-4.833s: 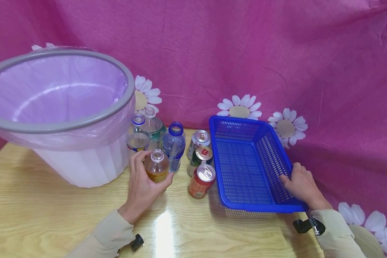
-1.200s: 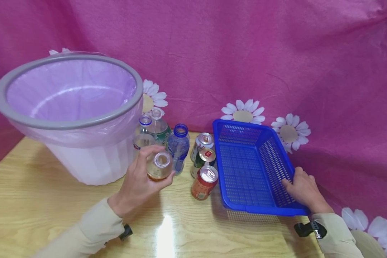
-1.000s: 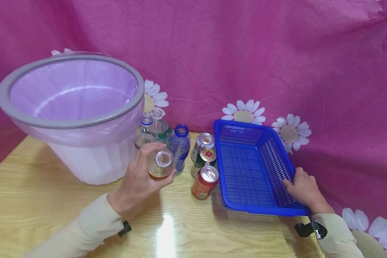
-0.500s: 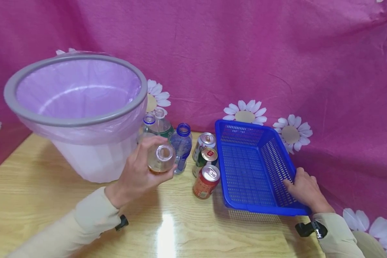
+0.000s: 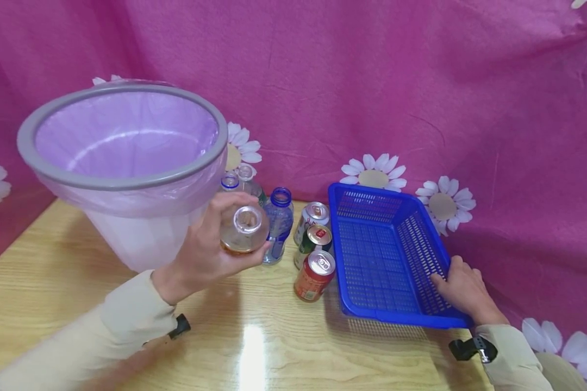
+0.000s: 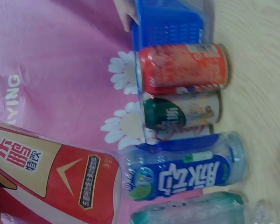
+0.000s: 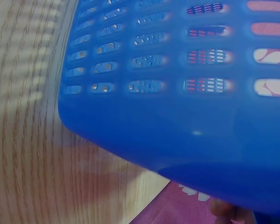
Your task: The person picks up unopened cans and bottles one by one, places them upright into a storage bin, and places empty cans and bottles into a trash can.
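Raised above the table, my left hand [image 5: 200, 252] grips a clear plastic drink bottle [image 5: 244, 231] between thumb and fingers. Its open neck tips toward the head camera, and the left wrist view shows its red and gold label [image 6: 60, 177]. My right hand [image 5: 464, 288] holds the right rim of a blue plastic basket [image 5: 386, 316], thumb inside; nothing lies in the basket. Just behind the held bottle stands a blue-necked bottle [image 5: 280, 217]. Two more bottles, one with a blue neck ring [image 5: 230, 182], are partly hidden by my left hand.
A bin with a grey rim [image 5: 122, 183] and clear liner stands at the left, close to my left hand. Between bottles and basket is a row of cans: red [image 5: 313, 279], green [image 5: 304, 251] and white [image 5: 309, 218]. A pink flowered cloth [image 5: 293, 98] hangs behind.
My left hand has lifted the bottle from among the others and tilted its neck toward the camera, still rising over the last second. The right hand keeps its hold on the basket.
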`<state>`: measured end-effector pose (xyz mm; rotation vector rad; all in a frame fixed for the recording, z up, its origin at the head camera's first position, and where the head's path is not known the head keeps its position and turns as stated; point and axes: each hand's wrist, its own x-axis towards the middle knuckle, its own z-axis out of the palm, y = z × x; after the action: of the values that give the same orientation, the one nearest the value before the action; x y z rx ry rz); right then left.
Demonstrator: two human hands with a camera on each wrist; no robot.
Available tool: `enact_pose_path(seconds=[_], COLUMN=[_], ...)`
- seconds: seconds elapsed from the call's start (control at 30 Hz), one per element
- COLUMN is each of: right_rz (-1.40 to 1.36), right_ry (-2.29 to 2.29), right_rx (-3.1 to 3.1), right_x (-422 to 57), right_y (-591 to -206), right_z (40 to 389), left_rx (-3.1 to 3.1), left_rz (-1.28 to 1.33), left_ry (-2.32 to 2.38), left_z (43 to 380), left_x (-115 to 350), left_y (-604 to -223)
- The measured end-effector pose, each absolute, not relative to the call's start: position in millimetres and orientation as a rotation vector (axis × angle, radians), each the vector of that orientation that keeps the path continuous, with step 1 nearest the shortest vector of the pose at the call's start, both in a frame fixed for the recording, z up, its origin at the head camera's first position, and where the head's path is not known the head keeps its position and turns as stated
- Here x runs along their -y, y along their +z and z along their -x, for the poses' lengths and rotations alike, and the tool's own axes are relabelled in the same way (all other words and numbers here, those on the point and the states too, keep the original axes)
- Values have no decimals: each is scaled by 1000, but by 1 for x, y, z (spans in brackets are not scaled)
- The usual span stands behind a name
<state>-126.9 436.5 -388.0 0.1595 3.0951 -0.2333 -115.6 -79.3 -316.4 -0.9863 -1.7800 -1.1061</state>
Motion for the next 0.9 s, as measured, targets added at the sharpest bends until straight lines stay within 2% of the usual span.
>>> enact_pose_path(seconds=[0.9], right_rz=[-145], right_ry=[-220], right_rx=[-3125], right_x=[-437], right_y=[-388], right_z=[127], left_rx=[1618], left_rz=[1104], left_ry=[-1072], left_z=[101], left_x=[87], left_y=[-252])
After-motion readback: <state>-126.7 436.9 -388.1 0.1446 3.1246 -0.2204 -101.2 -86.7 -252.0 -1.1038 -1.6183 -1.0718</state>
